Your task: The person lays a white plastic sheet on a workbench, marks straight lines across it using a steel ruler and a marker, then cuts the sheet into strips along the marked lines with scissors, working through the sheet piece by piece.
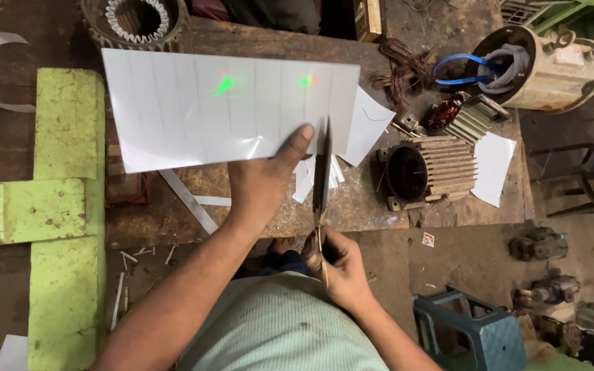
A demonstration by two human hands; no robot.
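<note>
A worn wooden workbench (379, 206) fills the far half of the view, with a yellow-green metal frame (67, 206) crossing its left side. On the bench lies a large white sheet (207, 110) ruled with faint parallel lines, its right edge reaching the middle of the scene. The person's left hand (266, 182) holds the sheet at its near right corner, thumb pressed flat on top and the other fingers hidden underneath. The right hand (335, 264), nearer the body, is closed around the handles of a pair of scissors (321, 182), whose blades point away and are entering the sheet's near edge just right of the thumb. The step in hand looks like cutting a strip off the right end along a ruled line; carrying it on would call for keeping the blades on the line while the left hand holds the sheet taut. Small cut white strips (314, 175) lie just right of the blades, and a finned motor housing (424, 172) sits farther right.
</note>
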